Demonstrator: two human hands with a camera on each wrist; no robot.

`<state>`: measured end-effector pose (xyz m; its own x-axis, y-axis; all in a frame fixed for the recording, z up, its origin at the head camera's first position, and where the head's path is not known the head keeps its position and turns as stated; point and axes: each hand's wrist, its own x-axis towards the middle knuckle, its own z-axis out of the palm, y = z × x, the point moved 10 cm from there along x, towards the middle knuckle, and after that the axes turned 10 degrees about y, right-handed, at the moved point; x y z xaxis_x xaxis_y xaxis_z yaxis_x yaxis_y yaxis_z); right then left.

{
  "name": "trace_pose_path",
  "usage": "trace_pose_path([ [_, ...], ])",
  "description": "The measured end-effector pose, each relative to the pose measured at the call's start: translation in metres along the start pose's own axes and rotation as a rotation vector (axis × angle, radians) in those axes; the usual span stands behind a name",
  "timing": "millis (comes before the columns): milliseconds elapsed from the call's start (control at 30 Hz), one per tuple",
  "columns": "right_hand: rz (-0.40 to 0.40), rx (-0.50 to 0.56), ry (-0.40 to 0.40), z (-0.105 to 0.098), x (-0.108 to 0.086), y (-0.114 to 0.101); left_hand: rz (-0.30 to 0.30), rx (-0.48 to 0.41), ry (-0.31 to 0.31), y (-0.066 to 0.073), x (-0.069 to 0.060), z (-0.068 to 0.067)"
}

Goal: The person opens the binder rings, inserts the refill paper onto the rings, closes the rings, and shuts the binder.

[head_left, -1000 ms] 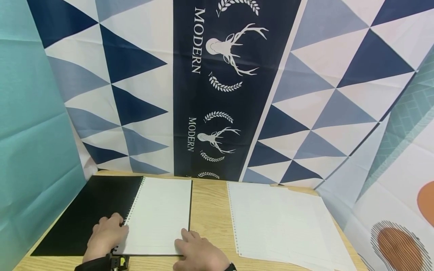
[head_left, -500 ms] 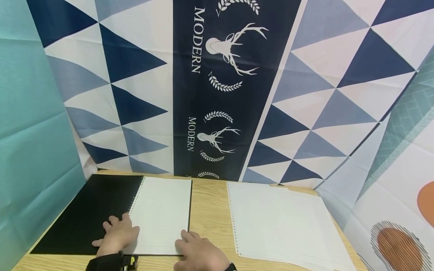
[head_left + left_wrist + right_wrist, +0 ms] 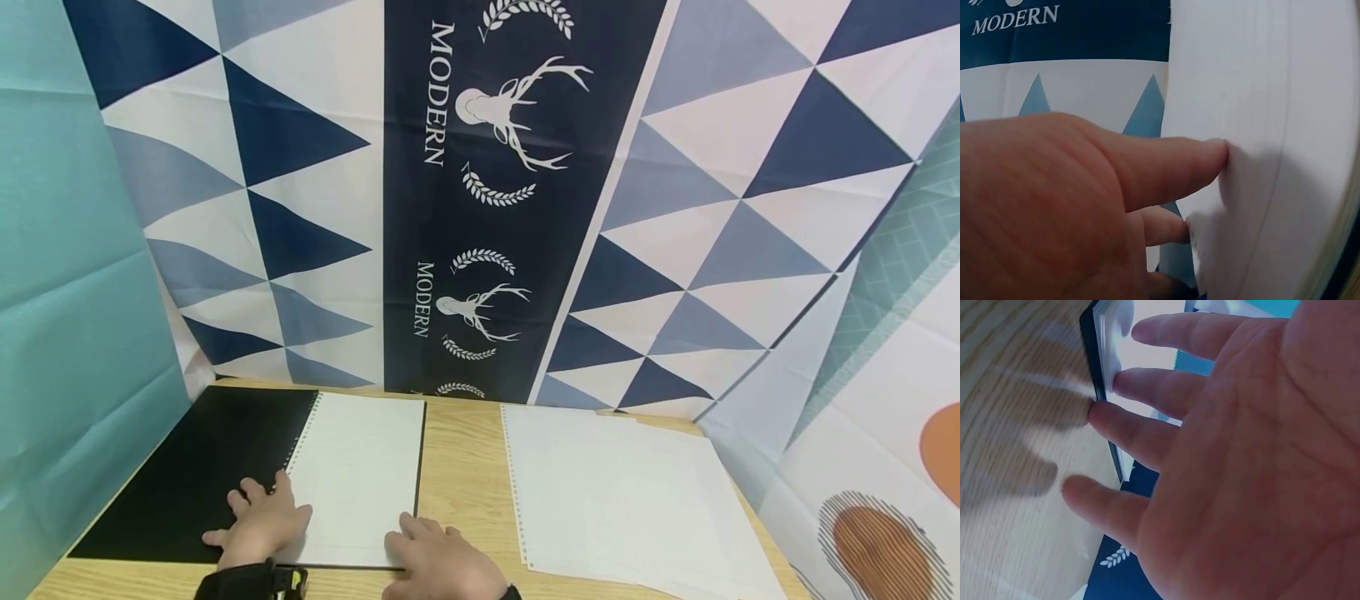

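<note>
A spiral notebook (image 3: 360, 475) lies open on the table, its black cover (image 3: 217, 467) folded out to the left and a ruled white page uppermost. My left hand (image 3: 262, 521) rests across the binding near the bottom, fingers spread. In the left wrist view its thumb (image 3: 1172, 172) touches the page (image 3: 1229, 75). At the notebook's lower right corner is my right hand (image 3: 446, 562). Its fingers are spread and relaxed in the right wrist view; some (image 3: 1129, 428) are at the notebook's edge, while the little finger (image 3: 1107, 506) is over the wood.
Several loose sheets (image 3: 622, 500) with punched left edges lie overlapping on the right of the wooden table (image 3: 465, 467). A strip of bare wood separates them from the notebook. Patterned cloth (image 3: 315, 200) hangs behind, and teal cloth (image 3: 82, 317) stands at the left.
My left hand has shifted slightly right along the binding and spread its fingers, its thumb now farther over the page. The right hand has hardly moved.
</note>
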<state>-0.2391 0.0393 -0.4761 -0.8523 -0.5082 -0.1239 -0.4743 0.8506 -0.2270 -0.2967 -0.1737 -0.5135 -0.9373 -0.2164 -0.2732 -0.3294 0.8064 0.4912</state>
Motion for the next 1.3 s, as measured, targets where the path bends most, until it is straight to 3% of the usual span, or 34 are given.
trace_pose_path([
  [133,-0.02,-0.046,-0.005,0.002,0.001,0.0,-0.002,0.011,0.009,0.0,-0.002,0.001],
  [667,-0.034,0.033,0.01,-0.001,-0.001,-0.001,0.01,0.009,0.011,0.001,-0.002,-0.003],
  [1067,0.012,0.055,0.023,-0.001,0.002,0.002,0.043,0.021,0.031,0.011,-0.002,-0.003],
  [1300,0.027,0.063,0.018,-0.002,0.001,0.002,0.045,0.022,0.011,0.011,-0.004,-0.003],
])
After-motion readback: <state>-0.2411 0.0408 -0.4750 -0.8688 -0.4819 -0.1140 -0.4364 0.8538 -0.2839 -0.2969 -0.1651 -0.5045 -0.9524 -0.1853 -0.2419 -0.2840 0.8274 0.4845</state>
